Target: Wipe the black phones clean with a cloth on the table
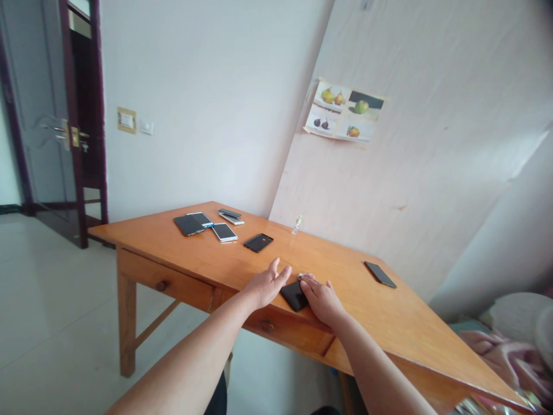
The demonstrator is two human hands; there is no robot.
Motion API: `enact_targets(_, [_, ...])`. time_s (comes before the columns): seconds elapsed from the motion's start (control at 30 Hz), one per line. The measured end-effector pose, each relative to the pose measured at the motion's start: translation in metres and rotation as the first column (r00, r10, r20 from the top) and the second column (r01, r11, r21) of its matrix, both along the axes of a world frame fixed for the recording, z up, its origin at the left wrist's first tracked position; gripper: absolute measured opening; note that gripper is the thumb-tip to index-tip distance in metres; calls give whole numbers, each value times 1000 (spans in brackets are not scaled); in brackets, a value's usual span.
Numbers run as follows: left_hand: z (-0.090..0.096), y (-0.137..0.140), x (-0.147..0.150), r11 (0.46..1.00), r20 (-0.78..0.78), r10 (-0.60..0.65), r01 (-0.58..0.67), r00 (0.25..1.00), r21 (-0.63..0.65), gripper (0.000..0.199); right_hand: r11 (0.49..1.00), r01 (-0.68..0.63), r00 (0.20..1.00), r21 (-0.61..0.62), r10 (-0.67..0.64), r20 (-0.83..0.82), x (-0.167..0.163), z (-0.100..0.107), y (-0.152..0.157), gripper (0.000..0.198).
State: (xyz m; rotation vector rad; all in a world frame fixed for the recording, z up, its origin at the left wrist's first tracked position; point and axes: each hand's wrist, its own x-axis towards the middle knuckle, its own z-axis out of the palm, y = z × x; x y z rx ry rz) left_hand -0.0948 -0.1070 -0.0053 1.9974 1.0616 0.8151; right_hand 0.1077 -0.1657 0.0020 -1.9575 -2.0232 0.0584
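Observation:
A dark, flat phone lies near the front edge of the wooden table. My left hand is at its left side, thumb raised and fingers apart, holding nothing. On the phone's right part rests my right hand, its fingers close together and pressed down. A small white wad, perhaps tissue or cloth, peeks out at those fingertips; most of it is hidden. Beyond my left hand lies an empty black phone case.
Several phones lie at the far left, among them a white-framed phone and a dark tablet-like device. A small clear bottle stands by the leaning board. Another dark phone lies on the right. Drawers front the table.

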Motion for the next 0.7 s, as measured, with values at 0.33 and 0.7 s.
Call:
enact_targets(0.33, [2,-4,0,999,-27,-17,18,999,28,87,998,-47,995,51,42,90,-13,-9,-28,46])
enact_targets(0.7, [0,-4,-1,998,-25,-15,17,1000,60,82,961,-195,969,197,219,-111,-3,-11,-49,34])
